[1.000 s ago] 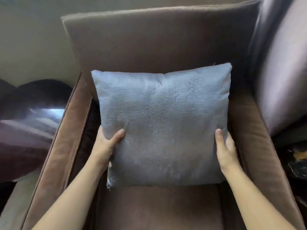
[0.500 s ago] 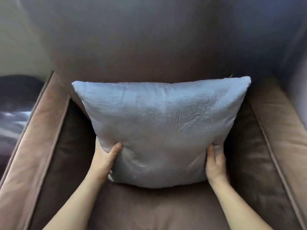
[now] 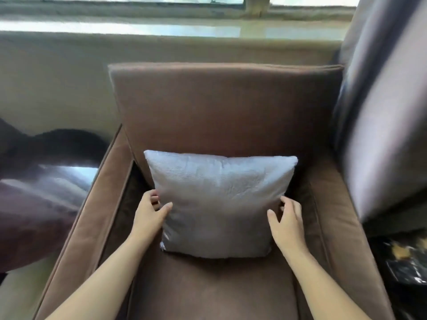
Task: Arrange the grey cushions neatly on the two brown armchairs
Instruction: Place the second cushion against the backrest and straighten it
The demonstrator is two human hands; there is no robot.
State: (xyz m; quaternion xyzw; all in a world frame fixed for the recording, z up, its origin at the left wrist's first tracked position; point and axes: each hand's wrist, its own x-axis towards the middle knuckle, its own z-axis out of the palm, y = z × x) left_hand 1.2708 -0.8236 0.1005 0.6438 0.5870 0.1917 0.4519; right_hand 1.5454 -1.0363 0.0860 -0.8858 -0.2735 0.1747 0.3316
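A square grey cushion (image 3: 219, 199) stands upright on the seat of a brown armchair (image 3: 219, 107), leaning back against the backrest and roughly centred between the armrests. My left hand (image 3: 150, 213) is at the cushion's lower left edge, thumb across the front and fingers curled around the side. My right hand (image 3: 286, 222) hovers at the lower right edge with its fingers spread, thumb near the cushion's face, not gripping it. Only this one armchair is in view.
A greyish-purple curtain (image 3: 388, 112) hangs close along the chair's right side. A dark glossy side table (image 3: 46, 192) sits left of the left armrest. A window sill (image 3: 161, 28) runs behind the chair. Dark shiny clutter (image 3: 406, 262) lies at the lower right.
The cushion went down and back against the backrest and now rests on the seat. My right hand has let go and spread its fingers. My head has pulled back, showing the window.
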